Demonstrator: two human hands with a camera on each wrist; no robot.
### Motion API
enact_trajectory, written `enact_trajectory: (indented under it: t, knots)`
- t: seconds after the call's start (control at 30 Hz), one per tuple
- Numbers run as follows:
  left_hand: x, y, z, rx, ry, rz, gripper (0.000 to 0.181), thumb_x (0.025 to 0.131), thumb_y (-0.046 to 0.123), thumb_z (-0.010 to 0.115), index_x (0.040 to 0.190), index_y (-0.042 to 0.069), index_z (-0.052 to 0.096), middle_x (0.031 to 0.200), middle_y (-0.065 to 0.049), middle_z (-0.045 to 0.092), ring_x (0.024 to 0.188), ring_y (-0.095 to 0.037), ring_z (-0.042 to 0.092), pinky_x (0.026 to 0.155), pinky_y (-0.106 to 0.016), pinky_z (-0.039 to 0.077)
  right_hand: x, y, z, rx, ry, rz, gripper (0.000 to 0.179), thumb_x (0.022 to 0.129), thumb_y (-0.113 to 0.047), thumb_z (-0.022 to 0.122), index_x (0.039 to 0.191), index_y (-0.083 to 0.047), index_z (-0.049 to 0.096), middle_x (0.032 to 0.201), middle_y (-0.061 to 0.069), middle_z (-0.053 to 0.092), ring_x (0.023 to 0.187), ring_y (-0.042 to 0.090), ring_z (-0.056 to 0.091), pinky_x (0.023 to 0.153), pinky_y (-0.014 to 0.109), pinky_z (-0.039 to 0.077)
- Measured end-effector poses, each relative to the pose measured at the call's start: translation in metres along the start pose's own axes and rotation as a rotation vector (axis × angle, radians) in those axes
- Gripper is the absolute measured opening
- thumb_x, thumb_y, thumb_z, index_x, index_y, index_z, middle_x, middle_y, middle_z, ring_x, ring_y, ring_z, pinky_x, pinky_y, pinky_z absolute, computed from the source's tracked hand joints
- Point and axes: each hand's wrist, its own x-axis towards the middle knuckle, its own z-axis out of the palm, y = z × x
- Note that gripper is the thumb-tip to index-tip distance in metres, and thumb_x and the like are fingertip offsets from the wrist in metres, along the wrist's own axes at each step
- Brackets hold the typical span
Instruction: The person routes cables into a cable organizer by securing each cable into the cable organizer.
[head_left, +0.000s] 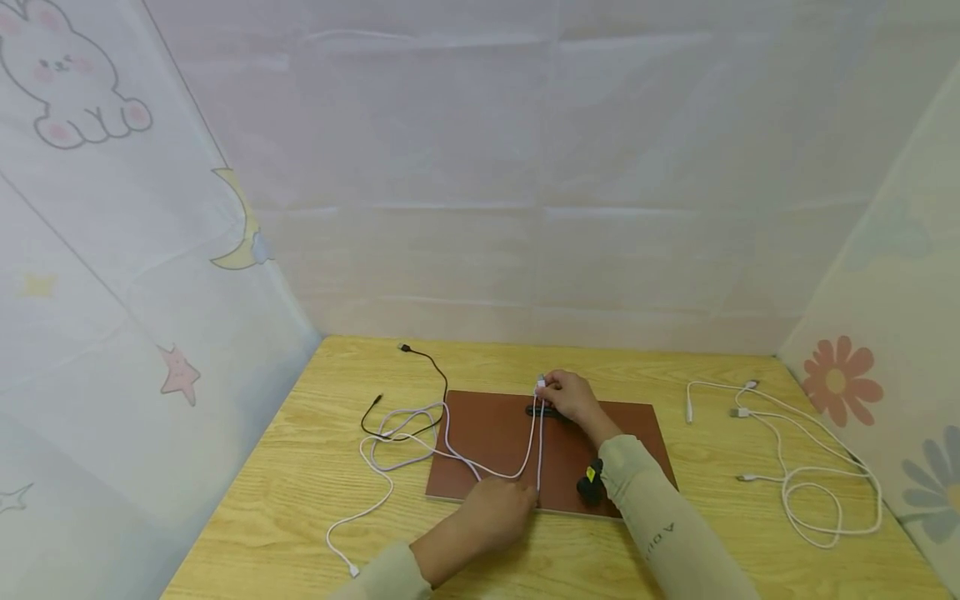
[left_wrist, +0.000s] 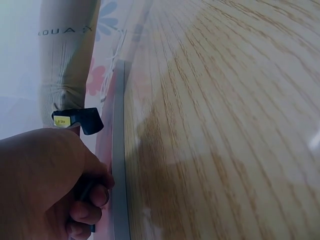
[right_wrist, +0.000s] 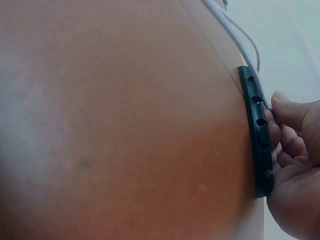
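A brown board [head_left: 480,425] lies on the table. Beyond its far edge my right hand [head_left: 572,397] pinches a pale cable [right_wrist: 235,37] close to its plug [head_left: 541,381]. Just under those fingers, a black slotted cable holder [right_wrist: 259,135] sits along the board's edge. From there one cable strand runs straight to my left hand [head_left: 498,510] at the near edge, while a white cable loops away leftward. In the left wrist view, curled fingers hold a slim black piece [left_wrist: 86,192], mostly hidden, so its kind is unclear.
Left of the board, a black USB cable [head_left: 444,375] overlaps lavender and white cable loops [head_left: 405,412]. More white cables [head_left: 806,471] lie coiled at the table's right side. Behind the wooden table [head_left: 300,467] hangs a pale wall sheet [head_left: 525,208].
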Motion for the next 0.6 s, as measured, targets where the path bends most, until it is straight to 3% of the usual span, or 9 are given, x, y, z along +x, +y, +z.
enact_trajectory:
  t: [0.23, 0.4, 0.6]
  knots:
    - [0.0020, 0.0022, -0.0020, -0.038, -0.053, -0.026, 0.006, 0.092, 0.024, 0.064, 0.093, 0.026, 0.069, 0.075, 0.009, 0.067, 0.063, -0.008, 0.063, 0.055, -0.027, 0.049, -0.0039, 0.0000, 0.0013, -0.002, 0.002, -0.021, 0.016, 0.096, -0.021, 0.071, 0.101, -0.006, 0.068, 0.087, 0.004, 0.072, 0.076, 0.016, 0.062, 0.069, 0.032, 0.048]
    - [0.0056, 0.0025, -0.0007, -0.077, -0.086, -0.044, 0.011, 0.097, 0.026, 0.060, 0.096, 0.026, 0.071, 0.076, 0.008, 0.067, 0.063, -0.008, 0.063, 0.056, -0.028, 0.050, -0.0045, 0.0000, 0.0010, -0.027, 0.013, -0.045, 0.015, 0.096, -0.022, 0.071, 0.100, -0.007, 0.068, 0.086, 0.003, 0.070, 0.074, 0.016, 0.057, 0.067, 0.031, 0.045]
    - [0.0077, 0.0012, -0.0041, -0.118, -0.074, -0.033, 0.013, 0.099, 0.029, 0.060, 0.099, 0.027, 0.074, 0.082, 0.010, 0.071, 0.070, -0.007, 0.066, 0.064, -0.026, 0.052, -0.0049, 0.0014, -0.0005, -0.049, 0.012, -0.065, 0.016, 0.096, -0.022, 0.070, 0.102, -0.007, 0.067, 0.089, 0.004, 0.069, 0.074, 0.018, 0.055, 0.065, 0.032, 0.044]
